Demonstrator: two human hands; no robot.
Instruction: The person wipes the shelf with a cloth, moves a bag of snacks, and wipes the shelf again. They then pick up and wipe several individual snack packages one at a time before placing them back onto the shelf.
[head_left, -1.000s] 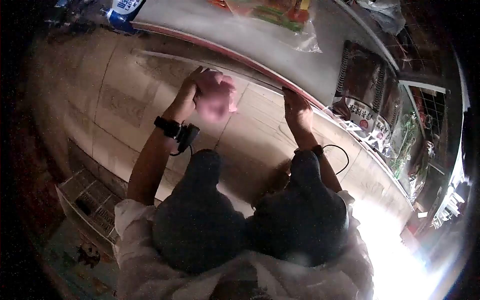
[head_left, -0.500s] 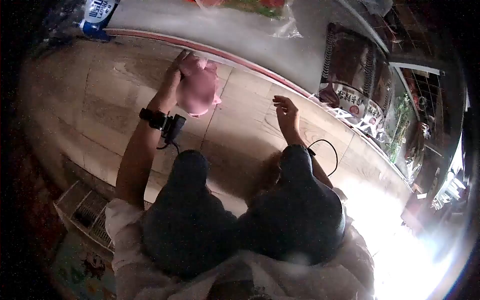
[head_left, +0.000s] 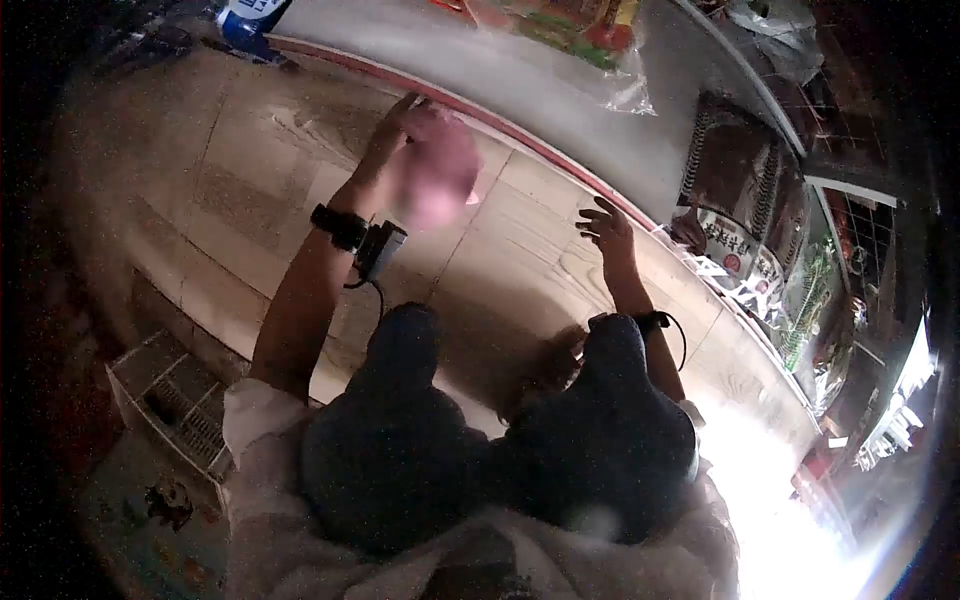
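Seen from above, a person's left hand (head_left: 400, 130) closes its fingers on one blurred pink object (head_left: 438, 178), held just short of the red rim (head_left: 520, 135) of a grey counter (head_left: 590, 110). The right hand (head_left: 608, 232) hangs empty, fingers spread, near the same rim. Bare tile floor (head_left: 250, 190) lies open beneath both. Beyond the fingertips sit one clear bag (head_left: 560, 25) and dark packets (head_left: 735, 170).

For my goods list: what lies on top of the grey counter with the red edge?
A clear bag of colourful packets lies on the counter, a blue-white packet at its left end. What the bag covers cannot be seen.
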